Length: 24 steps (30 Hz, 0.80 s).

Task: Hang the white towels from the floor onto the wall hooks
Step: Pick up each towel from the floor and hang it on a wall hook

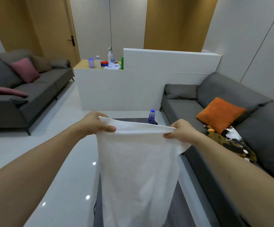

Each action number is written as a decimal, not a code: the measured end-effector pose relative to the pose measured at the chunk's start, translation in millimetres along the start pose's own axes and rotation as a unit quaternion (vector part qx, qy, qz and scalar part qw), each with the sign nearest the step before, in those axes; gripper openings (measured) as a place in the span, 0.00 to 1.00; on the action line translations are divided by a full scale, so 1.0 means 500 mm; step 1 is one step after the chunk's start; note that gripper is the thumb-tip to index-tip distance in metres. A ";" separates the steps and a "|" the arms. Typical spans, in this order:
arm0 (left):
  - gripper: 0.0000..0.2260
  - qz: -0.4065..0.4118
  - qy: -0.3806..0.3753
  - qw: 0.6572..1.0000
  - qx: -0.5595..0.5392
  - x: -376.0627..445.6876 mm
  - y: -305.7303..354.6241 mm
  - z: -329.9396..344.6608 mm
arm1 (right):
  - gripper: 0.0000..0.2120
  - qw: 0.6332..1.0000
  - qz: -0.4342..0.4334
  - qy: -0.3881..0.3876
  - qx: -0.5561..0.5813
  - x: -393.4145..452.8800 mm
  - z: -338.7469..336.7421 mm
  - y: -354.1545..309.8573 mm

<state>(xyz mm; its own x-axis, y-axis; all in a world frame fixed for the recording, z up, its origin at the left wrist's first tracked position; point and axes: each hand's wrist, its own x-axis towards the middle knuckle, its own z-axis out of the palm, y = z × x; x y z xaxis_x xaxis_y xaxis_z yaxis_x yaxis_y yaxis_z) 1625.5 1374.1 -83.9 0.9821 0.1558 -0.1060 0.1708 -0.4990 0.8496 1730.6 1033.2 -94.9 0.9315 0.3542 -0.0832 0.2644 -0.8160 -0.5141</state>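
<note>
A white towel [137,169] hangs straight down in front of me, stretched by its top edge. My left hand [96,123] grips the towel's top left corner, thumb on the near side. My right hand [180,131] pinches the top right corner, and a fold of cloth bunches under it. Both arms reach forward at about the same height. No wall hooks show in this view.
A low dark table [133,119] with a blue-capped bottle [151,116] stands behind the towel. Grey sofas sit at left [34,89] and right [247,122], the right one with an orange cushion [220,113]. A white partition [149,86] with bottles on a counter is ahead.
</note>
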 end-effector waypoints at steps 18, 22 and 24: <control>0.09 0.159 0.399 0.891 0.147 0.201 0.177 -0.196 | 0.05 0.963 -0.067 0.246 0.085 0.219 -0.215 -0.153; 0.05 0.121 0.394 0.899 0.149 0.126 0.114 -0.140 | 0.04 0.974 -0.076 0.207 0.053 0.163 -0.170 -0.100; 0.06 0.085 0.386 0.905 0.156 0.077 0.065 -0.097 | 0.04 0.981 -0.070 0.175 0.046 0.125 -0.131 -0.067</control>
<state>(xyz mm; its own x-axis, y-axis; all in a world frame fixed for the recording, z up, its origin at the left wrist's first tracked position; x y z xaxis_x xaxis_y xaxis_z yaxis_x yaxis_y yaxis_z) 1665.1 1405.1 -35.6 0.6686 0.5436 0.5075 0.1543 -0.7690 0.6204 1796.3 1052.6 -27.3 0.9209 0.2669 0.2839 0.3864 -0.7200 -0.5764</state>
